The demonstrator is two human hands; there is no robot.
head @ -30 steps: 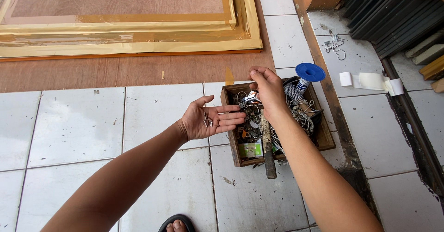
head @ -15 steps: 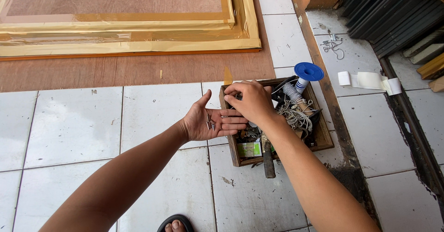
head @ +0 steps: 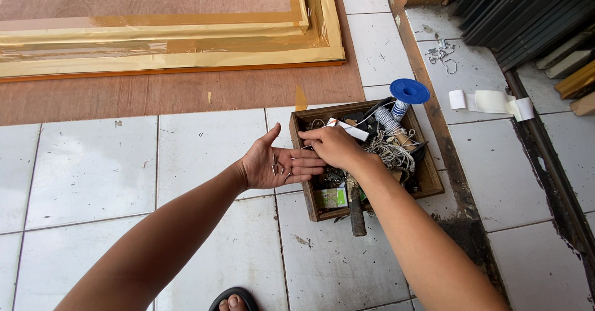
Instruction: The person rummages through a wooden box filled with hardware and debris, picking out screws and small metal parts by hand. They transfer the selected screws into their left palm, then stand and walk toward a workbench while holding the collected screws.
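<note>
Left hand (head: 273, 165) spread palm-up, cradling small nails (head: 277, 165); right hand (head: 334, 147) pinching a nail (head: 308, 146) over wooden toolbox (head: 427, 178); bare floor tiles (head: 93, 168) leftward.

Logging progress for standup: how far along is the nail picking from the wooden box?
Done: a few small nails already lie in the open left hand, held palm up beside the wooden box. In hand: the right hand is over the box edge, fingers pinched next to the left fingertips; what it pinches is too small to tell. Left: the box is full of clutter, and the gold frame lies untouched on the board.
</note>
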